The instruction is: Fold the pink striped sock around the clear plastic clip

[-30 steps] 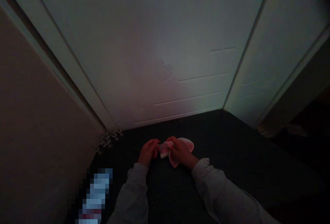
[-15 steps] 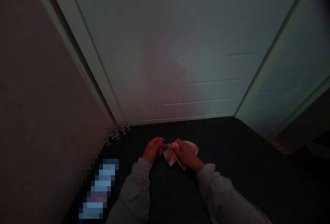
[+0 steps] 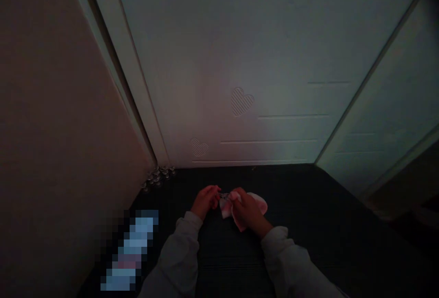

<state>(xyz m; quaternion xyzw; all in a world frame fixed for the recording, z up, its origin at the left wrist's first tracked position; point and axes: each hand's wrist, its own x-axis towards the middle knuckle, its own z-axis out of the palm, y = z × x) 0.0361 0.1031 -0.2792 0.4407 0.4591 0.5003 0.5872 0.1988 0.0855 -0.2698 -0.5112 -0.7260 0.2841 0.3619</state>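
Observation:
My left hand (image 3: 206,201) has its fingertips pinched on one end of a small shiny metal piece (image 3: 224,195), its exact kind too dark and small to make out. My right hand (image 3: 250,212) grips a pink-and-white cloth (image 3: 259,202), bunched between thumb and fingers against the other end of that piece. Loose folds of the cloth hang below and stick out behind the right hand. Both hands are close together just above the dark tabletop (image 3: 233,261).
Several small shiny metal pieces (image 3: 156,177) cluster in the table's back left corner. A pixelated bright oblong (image 3: 132,247) lies at the left. Behind the table rises a pale panel (image 3: 206,60) with embossed hearts; a wall (image 3: 61,129) borders the left side.
The view has shifted slightly. The cloth's hanging folds have changed shape, and a little more of the metal piece shows between my hands. Both hands keep their hold.

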